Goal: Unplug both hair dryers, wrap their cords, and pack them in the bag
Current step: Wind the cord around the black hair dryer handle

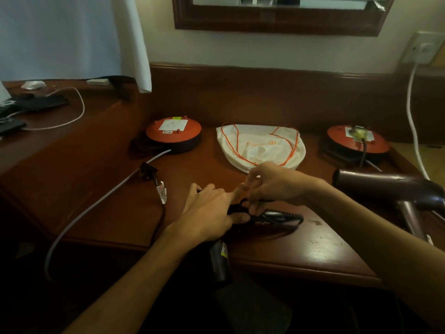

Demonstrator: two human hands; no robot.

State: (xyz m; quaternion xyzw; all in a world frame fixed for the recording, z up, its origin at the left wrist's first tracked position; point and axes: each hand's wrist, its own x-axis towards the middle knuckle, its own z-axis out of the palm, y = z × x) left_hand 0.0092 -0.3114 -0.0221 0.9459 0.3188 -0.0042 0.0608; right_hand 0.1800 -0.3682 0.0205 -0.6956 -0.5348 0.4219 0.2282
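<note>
From the head view, I see my left hand (212,210) lying over a black hair dryer (272,216) near the front edge of the dark red-brown wooden counter (325,242), its fingers curled down on the dryer's body. The dryer's dark handle (220,261) hangs past the counter's edge at 6 o'clock from that hand. My right hand (272,186) sits just at 2 o'clock from the left one, touching it, fingertips pressed together in a pinch on the thin black cord (243,203) bunched on top of the dryer.

The cord's black plug (147,170) lies loose on the counter at 10 o'clock from my hands, with a small white tag (162,190) hanging below it. It is out of the round orange-topped extension reel (173,135) that sits further back at 11 o'clock, whose pale grey cable (101,203) runs off the front edge.

The white cloth drawstring bag with orange string (261,145) lies flat at 12 o'clock, just behind my right hand.

A second hair dryer, dark maroon (395,189), rests on its side at 3 o'clock. Its dark cord (363,153) rises to a second orange-topped reel (356,141) at 2 o'clock, where a plug is seated in the socket.

A white wall socket (422,48) holds a thick white cable (413,121) at the far right.
</note>
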